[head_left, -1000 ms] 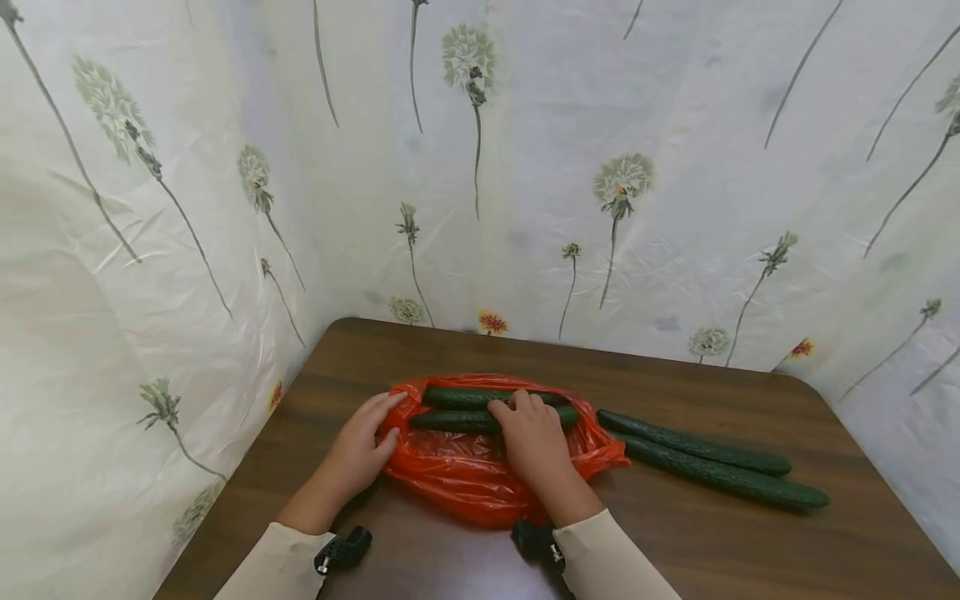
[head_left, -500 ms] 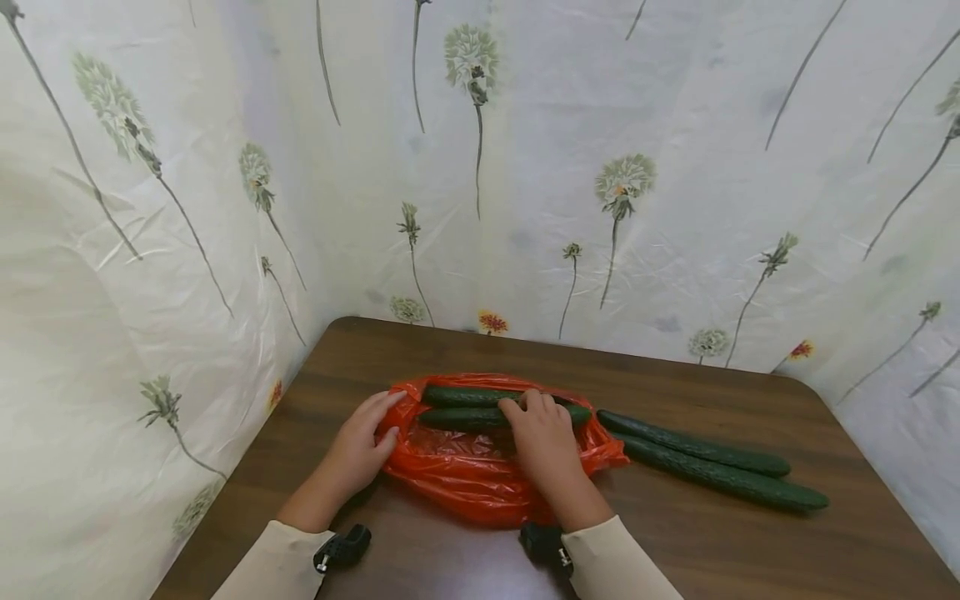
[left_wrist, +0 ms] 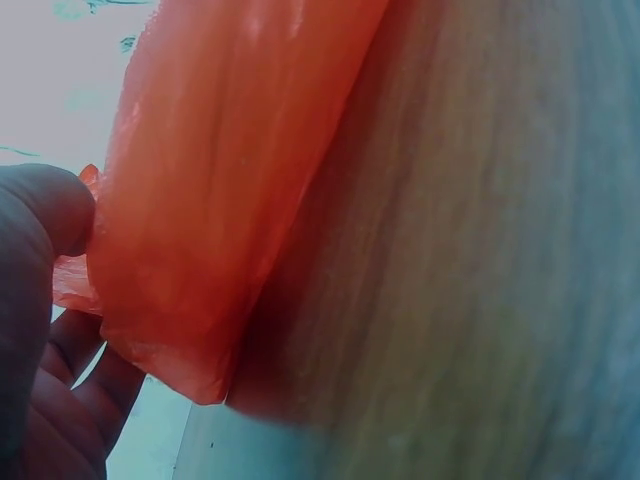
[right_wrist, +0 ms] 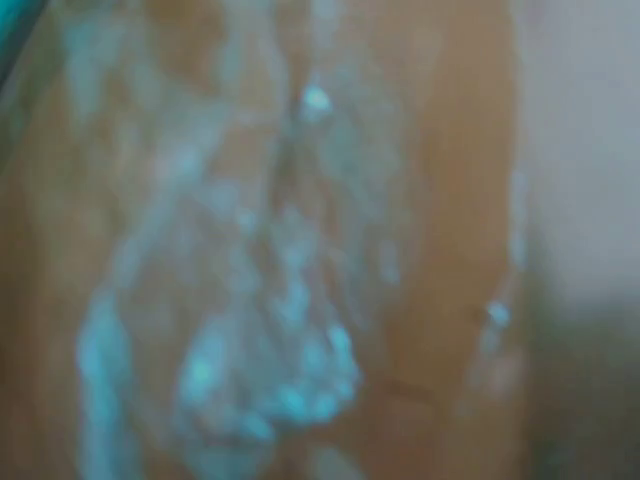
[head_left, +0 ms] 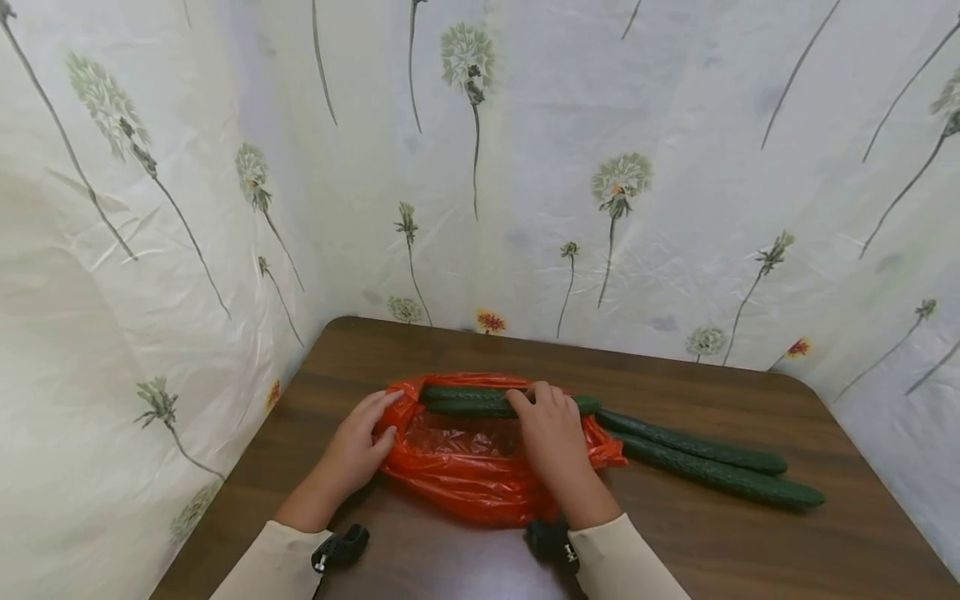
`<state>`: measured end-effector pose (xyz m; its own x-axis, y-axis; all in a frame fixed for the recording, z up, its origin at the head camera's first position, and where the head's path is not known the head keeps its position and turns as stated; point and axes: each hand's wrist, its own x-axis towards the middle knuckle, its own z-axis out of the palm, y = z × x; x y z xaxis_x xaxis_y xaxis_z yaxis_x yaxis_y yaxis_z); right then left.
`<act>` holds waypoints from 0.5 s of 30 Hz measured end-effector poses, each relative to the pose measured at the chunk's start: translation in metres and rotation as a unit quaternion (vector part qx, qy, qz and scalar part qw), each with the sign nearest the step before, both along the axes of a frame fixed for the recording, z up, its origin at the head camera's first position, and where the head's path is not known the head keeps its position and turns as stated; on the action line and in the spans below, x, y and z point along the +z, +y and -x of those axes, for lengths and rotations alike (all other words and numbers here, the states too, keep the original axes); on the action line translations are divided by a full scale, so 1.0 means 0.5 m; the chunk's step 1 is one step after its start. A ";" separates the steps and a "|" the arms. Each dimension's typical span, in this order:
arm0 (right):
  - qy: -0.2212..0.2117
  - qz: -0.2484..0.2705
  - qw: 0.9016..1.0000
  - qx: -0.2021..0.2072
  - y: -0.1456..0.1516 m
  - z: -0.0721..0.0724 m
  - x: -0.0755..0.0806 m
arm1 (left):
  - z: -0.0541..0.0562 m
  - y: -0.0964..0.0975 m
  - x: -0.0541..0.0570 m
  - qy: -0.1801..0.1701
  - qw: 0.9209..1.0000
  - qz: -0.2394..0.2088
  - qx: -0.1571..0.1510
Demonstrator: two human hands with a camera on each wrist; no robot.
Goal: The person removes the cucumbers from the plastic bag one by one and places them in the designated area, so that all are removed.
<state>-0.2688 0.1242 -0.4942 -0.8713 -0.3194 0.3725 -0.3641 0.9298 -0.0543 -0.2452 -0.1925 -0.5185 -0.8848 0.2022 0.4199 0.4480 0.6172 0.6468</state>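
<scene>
A red plastic bag lies on the table in the head view, its opening facing up. Two cucumbers are in it: the far one is partly covered by the nearer cucumber. My right hand grips the nearer cucumber from above, and that cucumber's right end reaches the bag's right rim. At the bag's left end, my left hand holds the rim between thumb and fingers. The left wrist view shows its thumb against the red plastic. Everything in the right wrist view is blurred.
Two more cucumbers lie side by side on the brown wooden table, right of the bag. Behind and to the left hangs a pale curtain printed with dandelions.
My right hand has moved to the right and slightly away from me, shifting the nearer cucumber rightward and closer to the far one. The left hand has stayed in place on the bag.
</scene>
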 end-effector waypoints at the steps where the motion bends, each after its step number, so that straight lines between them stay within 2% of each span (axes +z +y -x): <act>1: 0.003 0.003 1.000 0.001 0.002 0.000 0.003 | 0.001 0.000 0.001 0.003 1.000 0.000 -0.001; 11: 0.035 0.007 0.999 -0.004 0.035 -0.012 0.018 | 0.003 0.002 -0.011 -0.006 1.000 0.006 0.003; 15: 0.034 0.012 0.999 -0.010 0.046 -0.018 0.025 | 0.005 -0.002 -0.012 -0.007 1.000 0.006 0.005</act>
